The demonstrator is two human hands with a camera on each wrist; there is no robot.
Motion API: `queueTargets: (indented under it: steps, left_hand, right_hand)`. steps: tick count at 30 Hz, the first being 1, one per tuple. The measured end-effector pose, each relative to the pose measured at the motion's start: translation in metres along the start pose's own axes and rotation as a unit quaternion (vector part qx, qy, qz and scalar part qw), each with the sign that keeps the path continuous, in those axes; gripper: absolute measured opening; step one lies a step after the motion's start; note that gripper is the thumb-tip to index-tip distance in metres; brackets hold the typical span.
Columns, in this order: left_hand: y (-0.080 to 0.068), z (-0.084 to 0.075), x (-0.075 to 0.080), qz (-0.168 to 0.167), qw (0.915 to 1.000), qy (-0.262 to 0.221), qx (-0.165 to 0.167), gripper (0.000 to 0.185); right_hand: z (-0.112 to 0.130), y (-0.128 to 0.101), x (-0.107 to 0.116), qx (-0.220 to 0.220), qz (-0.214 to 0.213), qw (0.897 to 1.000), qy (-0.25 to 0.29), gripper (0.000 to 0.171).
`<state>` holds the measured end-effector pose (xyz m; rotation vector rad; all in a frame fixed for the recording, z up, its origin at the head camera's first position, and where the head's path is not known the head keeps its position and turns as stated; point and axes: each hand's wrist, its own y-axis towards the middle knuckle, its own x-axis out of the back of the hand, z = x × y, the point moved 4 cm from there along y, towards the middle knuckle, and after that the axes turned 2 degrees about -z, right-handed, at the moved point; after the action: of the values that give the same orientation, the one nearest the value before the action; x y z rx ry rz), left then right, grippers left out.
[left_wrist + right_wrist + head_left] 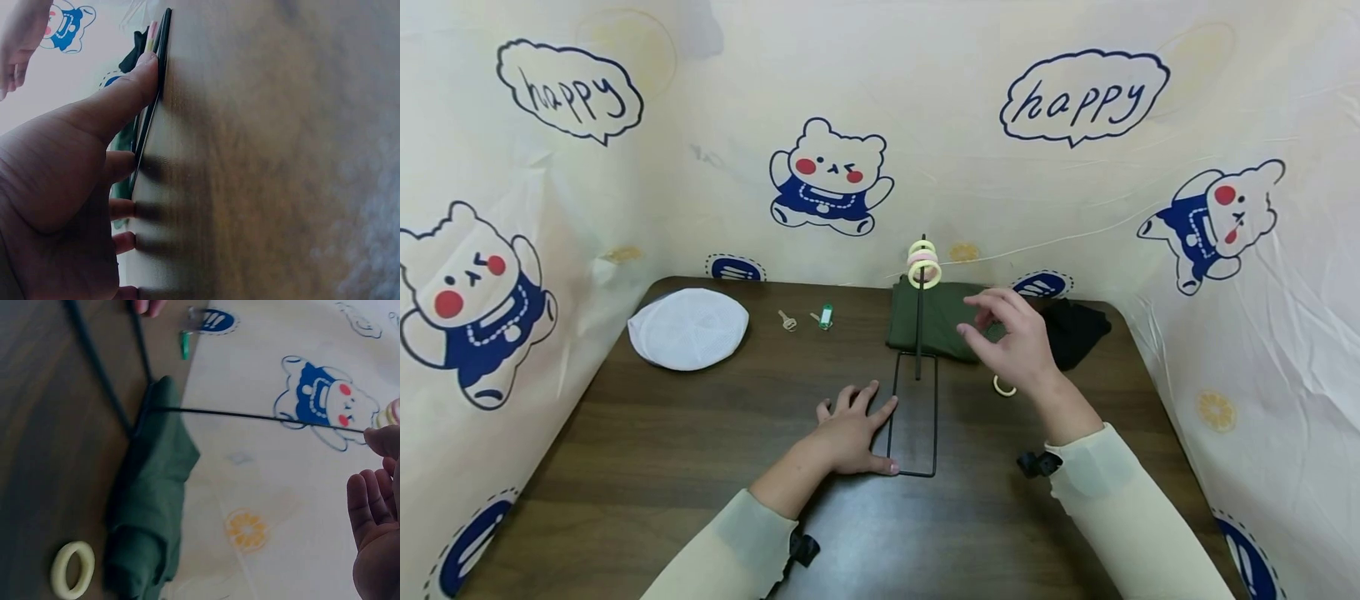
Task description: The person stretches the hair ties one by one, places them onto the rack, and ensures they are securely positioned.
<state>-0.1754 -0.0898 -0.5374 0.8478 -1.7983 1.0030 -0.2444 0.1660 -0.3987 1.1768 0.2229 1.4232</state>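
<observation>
A black wire stand (936, 417) has a rectangular base on the table and an upright rod. Pale yellow and pink rings (924, 274) hang around the rod near its top. My left hand (850, 437) is spread flat beside the base, its thumb resting on the near corner of the wire; the left wrist view shows the thumb (140, 78) against it. Raised to the right of the rod, my right hand (1018, 342) has loosely bent fingers and holds nothing. Below it a loose pale yellow ring (56, 575) lies on the table. Part of the rod is hidden by rings.
Folded dark green cloth (947, 312) lies behind the base, with a black cloth item (1075, 332) to its right. At the back left are a white cap-like item (688, 329), a key (787, 321) and a green-tagged key (826, 317). A printed curtain surrounds the wooden table (700, 467).
</observation>
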Motion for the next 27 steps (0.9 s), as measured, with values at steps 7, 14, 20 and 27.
queueTargets:
  steps: [7,14,20,27]
  left_hand:
    - [-0.002,-0.002,0.001,0.006,1.0,-0.004,0.002,0.108]
    - [-0.002,-0.002,0.001,0.005,1.0,-0.003,-0.001,0.109]
    - [-0.002,-0.001,0.0,0.01,0.9999,0.003,-0.001,0.11]
    - [-0.003,-0.001,0.001,0.007,1.0,0.004,0.001,0.109]
  right_hand:
    - [-0.021,-0.028,0.006,-0.032,0.044,0.998,-0.022,0.035]
    - [-0.04,-0.057,0.012,-0.085,0.106,0.99,-0.045,0.032]
    - [-0.059,-0.08,0.017,-0.14,0.167,0.974,-0.06,0.04]
    - [-0.083,-0.098,0.016,-0.199,0.254,0.942,-0.096,0.054]
